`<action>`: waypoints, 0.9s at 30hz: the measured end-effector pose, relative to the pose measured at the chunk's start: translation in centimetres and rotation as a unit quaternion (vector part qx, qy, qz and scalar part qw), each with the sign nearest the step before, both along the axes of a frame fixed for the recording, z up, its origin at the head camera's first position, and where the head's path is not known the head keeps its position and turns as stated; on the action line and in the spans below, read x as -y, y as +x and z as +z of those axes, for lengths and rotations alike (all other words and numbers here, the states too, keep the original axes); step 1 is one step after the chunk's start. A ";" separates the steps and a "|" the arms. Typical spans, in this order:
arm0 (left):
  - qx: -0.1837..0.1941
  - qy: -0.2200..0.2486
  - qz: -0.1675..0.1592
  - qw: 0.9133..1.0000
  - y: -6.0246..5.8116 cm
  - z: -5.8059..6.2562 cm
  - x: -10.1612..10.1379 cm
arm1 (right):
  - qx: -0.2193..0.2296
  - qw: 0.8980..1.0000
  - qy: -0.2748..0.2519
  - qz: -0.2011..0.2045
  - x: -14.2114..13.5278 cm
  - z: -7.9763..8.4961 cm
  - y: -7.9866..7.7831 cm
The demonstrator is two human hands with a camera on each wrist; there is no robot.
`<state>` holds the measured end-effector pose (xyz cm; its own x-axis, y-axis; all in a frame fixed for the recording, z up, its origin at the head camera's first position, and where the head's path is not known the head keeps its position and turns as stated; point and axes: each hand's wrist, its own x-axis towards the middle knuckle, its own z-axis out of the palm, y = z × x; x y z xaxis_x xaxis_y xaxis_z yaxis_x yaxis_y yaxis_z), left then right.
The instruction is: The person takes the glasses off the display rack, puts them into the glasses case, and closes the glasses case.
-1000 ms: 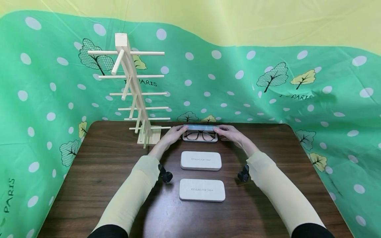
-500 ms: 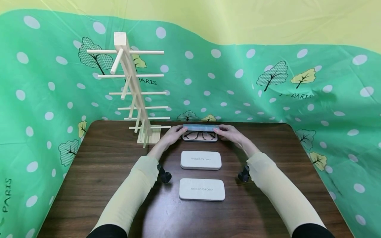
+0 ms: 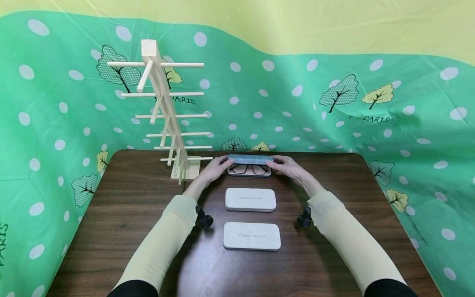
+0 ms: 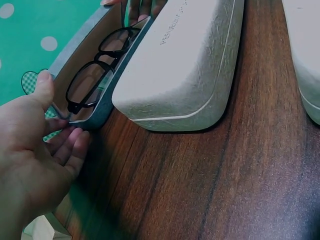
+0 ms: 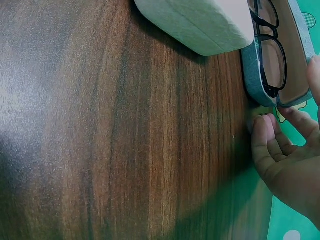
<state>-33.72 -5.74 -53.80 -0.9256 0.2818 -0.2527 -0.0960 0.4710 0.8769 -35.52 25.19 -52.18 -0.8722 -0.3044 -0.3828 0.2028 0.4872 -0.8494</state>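
Note:
At the table's far edge sits an eyeglass case (image 3: 249, 175) with blue-grey outer walls and a tan lining. Its lid (image 3: 250, 159) is raised and leans over the back. Black-framed eyeglasses (image 4: 90, 82) lie inside. My left hand (image 3: 216, 168) holds the case's left end, thumb on the lid and fingers curled by the lower corner. On the right end, my right hand (image 3: 290, 167) grips in the same way; the right wrist view shows its fingertips (image 5: 270, 127) right by the hinge corner.
Two closed pale eyeglass cases, a middle one (image 3: 250, 199) and a near one (image 3: 252, 236), lie in line toward me. A tall wooden peg rack (image 3: 167, 95) stands left of my left hand. Behind the dark wooden table (image 3: 122, 231) hangs a green patterned cloth (image 3: 289, 99).
The raised lid has tipped slightly forward, showing more of its blue outer face. Both hands stay at the case's ends, and the other cases have not moved.

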 end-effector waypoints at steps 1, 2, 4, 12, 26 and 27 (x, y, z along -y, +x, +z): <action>0.000 0.000 0.001 1.000 0.1 0.0 0.0 | 0.000 1.000 0.000 -0.001 0.0 0.0 0.0; 0.000 0.000 0.003 1.000 0.1 0.0 0.0 | 0.000 1.000 0.000 -0.001 0.0 -0.1 0.0; 0.002 0.005 0.008 1.000 0.2 -0.1 0.0 | 0.001 1.000 0.000 -0.004 0.0 -0.1 0.0; -0.003 0.019 0.021 1.000 0.2 -0.3 -0.2 | -0.009 1.000 0.013 -0.001 -0.1 -0.2 0.1; -0.030 0.002 0.014 0.999 0.5 -0.8 0.1 | -0.093 0.991 0.097 0.024 0.1 -1.0 0.6; -0.031 0.000 0.015 0.999 0.6 -0.8 0.1 | -0.095 0.991 0.095 0.023 0.2 -1.0 0.6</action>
<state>-33.17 -5.86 -54.59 -0.9476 0.2534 -0.1947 -0.0557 0.4688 0.8816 -34.89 25.03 -53.22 -0.9211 -0.2840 -0.2665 0.0209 0.6472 -0.7621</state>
